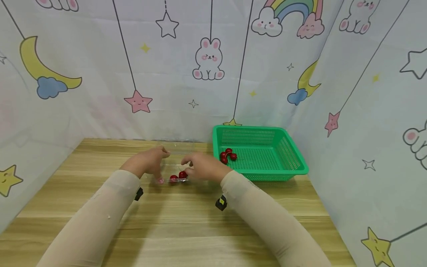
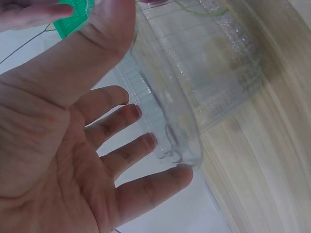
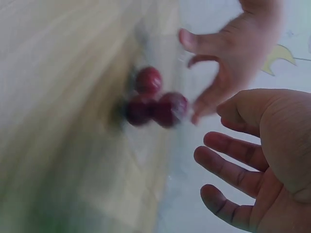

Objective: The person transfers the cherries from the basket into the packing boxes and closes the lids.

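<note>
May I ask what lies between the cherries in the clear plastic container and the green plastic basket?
In the head view, the person's right grip lies between those cherries and the green plastic basket.

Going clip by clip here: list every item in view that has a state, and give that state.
Clear plastic box: open, lid raised at its far side
Cherries in the box: loose, grouped together
Green basket: upright, uncovered
Cherries in the basket: clustered at its left end
Left hand: at the box, fingers spread
Right hand: beside the cherries, fingers slightly bent
</note>
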Demonstrator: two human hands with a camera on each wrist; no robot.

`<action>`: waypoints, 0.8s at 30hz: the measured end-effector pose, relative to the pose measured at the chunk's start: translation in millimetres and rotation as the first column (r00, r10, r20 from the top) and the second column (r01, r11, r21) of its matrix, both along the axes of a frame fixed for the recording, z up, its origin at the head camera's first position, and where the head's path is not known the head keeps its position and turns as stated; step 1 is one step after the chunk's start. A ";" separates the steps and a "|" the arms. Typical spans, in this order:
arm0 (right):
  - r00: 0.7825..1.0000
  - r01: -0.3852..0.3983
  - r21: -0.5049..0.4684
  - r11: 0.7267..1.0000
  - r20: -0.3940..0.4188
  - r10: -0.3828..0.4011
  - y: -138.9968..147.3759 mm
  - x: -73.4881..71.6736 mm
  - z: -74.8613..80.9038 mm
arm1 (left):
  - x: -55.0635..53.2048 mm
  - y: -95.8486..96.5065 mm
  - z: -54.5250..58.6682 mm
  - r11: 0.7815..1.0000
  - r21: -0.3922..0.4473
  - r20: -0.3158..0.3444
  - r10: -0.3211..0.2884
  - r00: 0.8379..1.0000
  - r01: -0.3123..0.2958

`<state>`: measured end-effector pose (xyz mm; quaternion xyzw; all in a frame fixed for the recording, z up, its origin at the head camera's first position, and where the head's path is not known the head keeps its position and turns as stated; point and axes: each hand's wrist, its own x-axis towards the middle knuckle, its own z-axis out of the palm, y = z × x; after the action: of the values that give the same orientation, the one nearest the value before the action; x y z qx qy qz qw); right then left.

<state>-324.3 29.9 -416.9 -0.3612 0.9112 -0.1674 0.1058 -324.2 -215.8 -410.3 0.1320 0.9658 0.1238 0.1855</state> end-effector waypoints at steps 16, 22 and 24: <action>0.960 0.279 -0.047 0.959 0.022 -0.278 116.5 -20.6 36.6 | -0.7 -1.5 -3.9 1.000 0.006 -0.008 -0.006 1.000 0.006; 0.954 0.207 0.088 0.974 0.205 -0.221 138.1 -37.6 30.1 | -5.0 -2.6 -7.3 1.000 0.012 0.009 0.000 1.000 0.000; 0.945 0.169 0.132 0.977 0.261 -0.199 140.3 -42.4 25.9 | -5.7 -1.9 -8.2 1.000 0.012 0.010 0.000 1.000 0.000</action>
<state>-366.7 170.2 -390.9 -0.2420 0.9254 -0.1752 0.2332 -329.9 -217.7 -418.5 0.1326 0.9641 0.1304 0.1894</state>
